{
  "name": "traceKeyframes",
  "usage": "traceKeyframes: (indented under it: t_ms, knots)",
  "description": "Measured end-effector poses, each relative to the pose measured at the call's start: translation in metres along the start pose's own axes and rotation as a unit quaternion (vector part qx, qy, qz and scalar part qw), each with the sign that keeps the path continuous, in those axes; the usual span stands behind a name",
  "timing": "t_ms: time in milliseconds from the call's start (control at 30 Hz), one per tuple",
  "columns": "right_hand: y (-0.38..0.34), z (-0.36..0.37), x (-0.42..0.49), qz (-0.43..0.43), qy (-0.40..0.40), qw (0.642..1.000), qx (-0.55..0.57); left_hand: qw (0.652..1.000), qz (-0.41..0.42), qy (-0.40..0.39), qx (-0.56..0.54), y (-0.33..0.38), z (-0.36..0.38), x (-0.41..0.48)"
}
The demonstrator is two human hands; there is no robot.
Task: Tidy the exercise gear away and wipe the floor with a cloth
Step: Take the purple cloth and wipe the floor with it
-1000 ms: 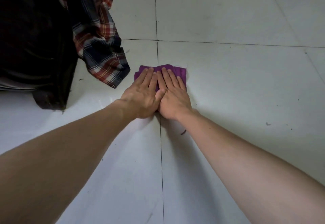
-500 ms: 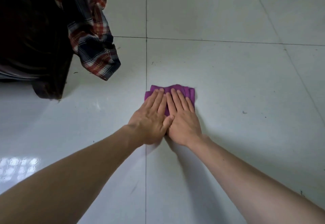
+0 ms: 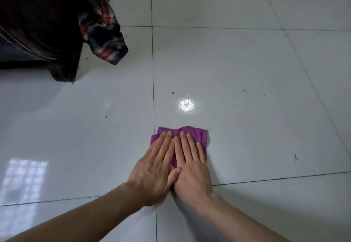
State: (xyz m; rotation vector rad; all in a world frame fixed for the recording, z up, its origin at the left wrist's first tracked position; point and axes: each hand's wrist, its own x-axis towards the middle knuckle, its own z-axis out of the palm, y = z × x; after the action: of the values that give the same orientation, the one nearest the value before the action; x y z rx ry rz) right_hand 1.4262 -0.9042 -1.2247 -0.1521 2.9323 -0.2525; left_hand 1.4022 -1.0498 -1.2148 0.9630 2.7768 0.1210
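Pressing purple cloth (image 3: pixel 199 135) to floor (image 3: pixel 256 137) at lower centre, left hand (image 3: pixel 155 173) and right hand (image 3: pixel 191 171) flat, fingers straight. Midway through wiping, seemingly; dark specks (image 3: pixel 172 92) uncleared above (no exercise gear in view).

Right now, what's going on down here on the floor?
A person is wiping the white tiled floor with a folded purple cloth. The left hand and right hand press flat on it side by side, fingers straight. Dark specks dot the tiles ahead, and a plaid shirt hangs at upper left.
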Motion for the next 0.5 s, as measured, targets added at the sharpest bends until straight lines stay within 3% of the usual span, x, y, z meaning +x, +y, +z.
traceKeyframes:
  t_ms: [200, 500]
  knots:
    - [0.015, 0.0, -0.008, -0.017, 0.005, 1.0, 0.008, 0.999, -0.022, 0.025, -0.023, 0.024, 0.0, 0.004]
    - [0.082, -0.023, 0.089, 0.011, 0.04, 0.999, -0.018, 0.998, -0.038, 0.036, -0.043, 0.006, -0.014, 0.129]
